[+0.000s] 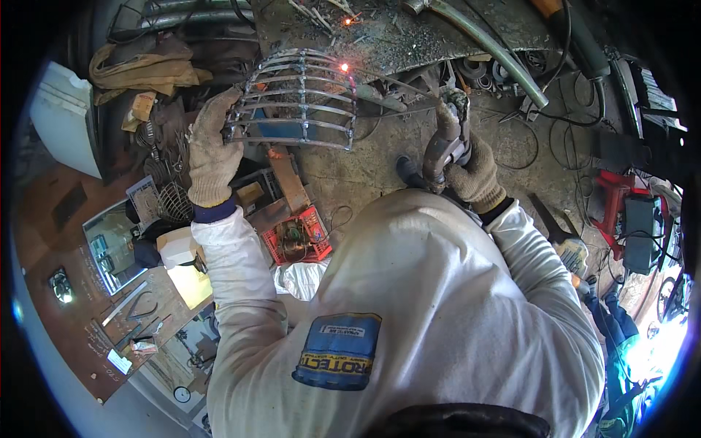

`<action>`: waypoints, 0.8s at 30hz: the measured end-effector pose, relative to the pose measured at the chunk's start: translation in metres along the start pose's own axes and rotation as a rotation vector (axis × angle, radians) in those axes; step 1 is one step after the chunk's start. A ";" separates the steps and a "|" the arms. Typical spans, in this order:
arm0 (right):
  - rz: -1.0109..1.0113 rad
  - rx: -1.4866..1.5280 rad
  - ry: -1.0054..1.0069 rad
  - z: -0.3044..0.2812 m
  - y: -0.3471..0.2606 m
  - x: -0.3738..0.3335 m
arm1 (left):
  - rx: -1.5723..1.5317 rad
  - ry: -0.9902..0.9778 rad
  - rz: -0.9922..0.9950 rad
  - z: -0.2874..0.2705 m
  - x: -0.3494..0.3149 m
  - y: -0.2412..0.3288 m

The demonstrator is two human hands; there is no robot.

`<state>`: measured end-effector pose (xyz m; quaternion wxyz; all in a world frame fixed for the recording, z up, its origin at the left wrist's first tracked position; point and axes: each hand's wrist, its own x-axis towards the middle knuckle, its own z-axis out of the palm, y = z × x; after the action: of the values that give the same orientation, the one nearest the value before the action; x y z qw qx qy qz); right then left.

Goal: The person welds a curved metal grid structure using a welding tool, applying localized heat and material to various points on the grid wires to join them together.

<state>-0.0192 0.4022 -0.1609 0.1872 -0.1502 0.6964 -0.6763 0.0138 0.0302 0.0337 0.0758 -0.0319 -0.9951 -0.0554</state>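
Both my hands wear knitted work gloves. My left hand (214, 152) is closed on the left edge of a curved metal grille (303, 109), made of thin bent bars crossed by upright ribs. In my right hand (476, 180) is a welding electrode holder (444, 139), its jaws pointing away from me. A thin electrode (394, 82) runs from those jaws leftward to the grille's far right corner. There a small orange-red spot (345, 67) glows on the metal. Whether the electrode's tip touches the bar, I cannot tell.
Beyond the grille, a metal worktop (416, 36) carries debris and rod stubs. A bent pipe (504, 58) slants at the far right, near loose cables. A red crate (319, 247) stands below my left hand, beside a brown board (44, 233). Another person's teal clothing (619, 343) shows at lower right.
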 end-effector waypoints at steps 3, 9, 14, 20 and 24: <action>-0.013 0.004 -0.002 0.001 0.001 0.000 | -0.023 -0.003 0.002 -0.001 0.000 0.001; 0.124 0.117 -0.093 0.004 0.015 0.002 | 0.062 0.010 0.021 -0.009 -0.006 0.003; 0.093 0.403 -0.042 0.014 0.028 -0.001 | -0.002 0.009 0.034 0.002 -0.002 -0.004; 0.041 0.675 -0.204 0.014 -0.020 0.001 | -0.094 0.025 0.049 0.004 -0.004 -0.011; -0.191 0.083 0.158 0.014 -0.008 0.000 | -0.751 0.040 -0.119 0.018 -0.012 -0.019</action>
<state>-0.0132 0.3889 -0.1530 0.0726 -0.1543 0.6630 -0.7289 0.0220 0.0125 0.0121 0.0748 0.0014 -0.9038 -0.4213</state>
